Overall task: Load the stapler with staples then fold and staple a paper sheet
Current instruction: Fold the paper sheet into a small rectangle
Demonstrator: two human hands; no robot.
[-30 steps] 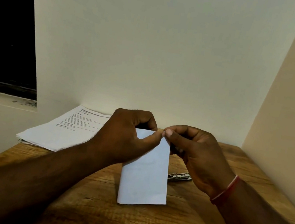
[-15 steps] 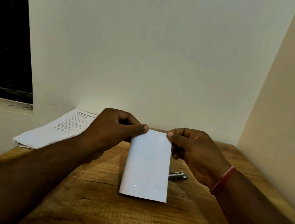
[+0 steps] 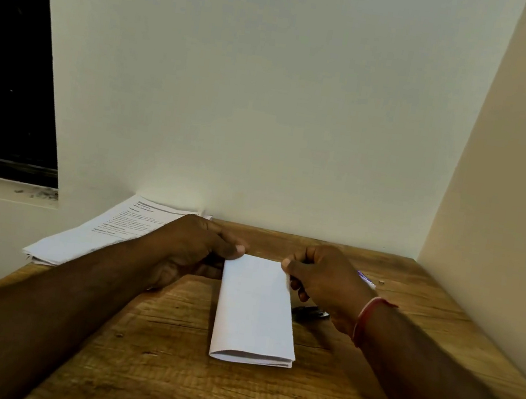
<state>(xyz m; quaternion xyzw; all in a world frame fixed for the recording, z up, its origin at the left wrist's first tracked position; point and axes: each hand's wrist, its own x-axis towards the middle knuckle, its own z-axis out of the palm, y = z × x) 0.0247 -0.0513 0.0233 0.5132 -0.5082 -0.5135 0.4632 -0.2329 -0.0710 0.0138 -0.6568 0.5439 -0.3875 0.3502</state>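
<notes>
A white paper sheet (image 3: 254,313), folded into a narrow strip, lies on the wooden table (image 3: 163,371) with its folded edge toward me. My left hand (image 3: 193,250) pinches the strip's far left corner between thumb and fingers. My right hand (image 3: 322,275) pinches the far right corner the same way. The stapler (image 3: 308,311) is a small dark and silver thing lying just right of the strip, mostly hidden under my right hand.
A stack of printed sheets (image 3: 104,234) lies at the table's back left, reaching past its edge. A small purple and white object (image 3: 366,279) lies behind my right wrist. White walls close in the table at the back and right.
The strip has come down from a raised, tilted hold to lie flat on the table. My hands have spread apart from one shared pinch to its two far corners.
</notes>
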